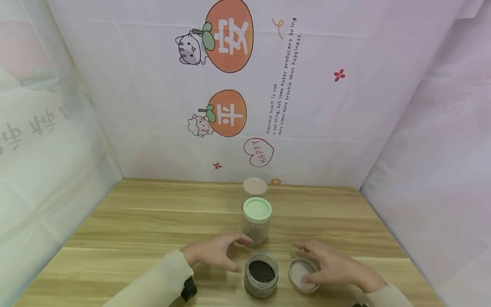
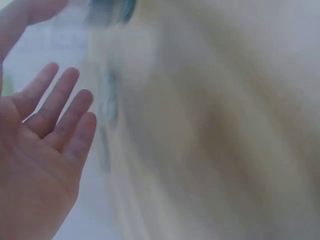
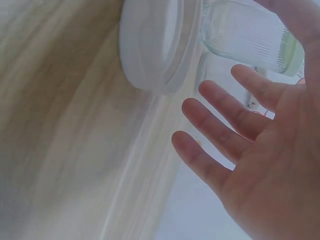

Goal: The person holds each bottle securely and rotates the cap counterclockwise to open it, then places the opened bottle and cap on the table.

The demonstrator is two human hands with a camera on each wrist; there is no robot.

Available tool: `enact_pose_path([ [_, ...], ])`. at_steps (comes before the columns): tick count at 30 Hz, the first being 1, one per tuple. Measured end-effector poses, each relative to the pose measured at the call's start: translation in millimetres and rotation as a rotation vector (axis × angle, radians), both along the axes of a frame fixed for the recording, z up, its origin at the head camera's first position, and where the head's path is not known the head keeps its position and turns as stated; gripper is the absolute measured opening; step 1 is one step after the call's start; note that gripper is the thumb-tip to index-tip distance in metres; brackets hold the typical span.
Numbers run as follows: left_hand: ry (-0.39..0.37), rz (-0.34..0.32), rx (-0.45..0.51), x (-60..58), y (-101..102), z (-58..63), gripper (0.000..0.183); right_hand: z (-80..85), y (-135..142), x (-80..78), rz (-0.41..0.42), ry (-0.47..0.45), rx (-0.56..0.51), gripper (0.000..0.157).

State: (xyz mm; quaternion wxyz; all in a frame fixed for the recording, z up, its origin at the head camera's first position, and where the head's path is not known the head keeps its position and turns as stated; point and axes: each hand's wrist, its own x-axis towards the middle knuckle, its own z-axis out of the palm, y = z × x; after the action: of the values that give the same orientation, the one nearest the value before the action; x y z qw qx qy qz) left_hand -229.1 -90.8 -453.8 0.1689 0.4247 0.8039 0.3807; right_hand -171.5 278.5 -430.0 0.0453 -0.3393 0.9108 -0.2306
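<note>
Lidless glass jar [image 1: 261, 291], one: stood upright on the wood-grain counter [image 1: 153, 217], its axis vertical, partly filled with dark granular matter [image 1: 261, 271]. It is placed between the two hands, just right of the thumb of the left hand [image 1: 212, 252], which is the nearer. Left fingers: spread, nothing held. Right hand [image 1: 335, 264]: fingers spread, nothing gripped; its thumb is seen over the round lid [image 1: 298, 269], contact undeterminable. The lid is laid flat beside the jar, interposed towards the right hand. Beyond: green-lidded jar [image 1: 257, 217], upright, near the left fingertips; pink-lidded jar [image 1: 255, 186], partly hidden behind it.
</note>
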Motion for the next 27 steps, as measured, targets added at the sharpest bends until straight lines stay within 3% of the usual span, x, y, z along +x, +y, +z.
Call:
enact_pose_path([
  [4,-0.01,0.081,0.046,-14.7,-9.9,5.6,0.056,3.5,-3.5,-3.4,-0.009,0.068,-0.013,0.072],
  [9,-0.009,0.199,0.102,-30.4,-18.1,2.5,0.05,6.4,-7.6,-8.2,-0.002,0.126,-0.047,0.066],
  [16,-0.057,0.319,0.203,-38.5,-7.2,2.0,0.072,9.9,-11.7,-14.2,-0.028,0.125,-0.092,0.061],
  [17,-0.069,0.327,0.221,-36.2,-3.8,5.8,0.076,10.9,-12.8,-15.6,-0.035,0.124,-0.096,0.06],
  [23,-0.098,0.365,0.243,-35.2,17.0,2.9,0.099,20.9,-23.0,-21.6,-0.034,0.146,-0.114,0.058],
  [27,-0.133,0.385,0.265,-38.7,28.8,-4.9,0.105,23.2,-27.3,-24.2,-0.022,0.137,-0.131,0.058],
])
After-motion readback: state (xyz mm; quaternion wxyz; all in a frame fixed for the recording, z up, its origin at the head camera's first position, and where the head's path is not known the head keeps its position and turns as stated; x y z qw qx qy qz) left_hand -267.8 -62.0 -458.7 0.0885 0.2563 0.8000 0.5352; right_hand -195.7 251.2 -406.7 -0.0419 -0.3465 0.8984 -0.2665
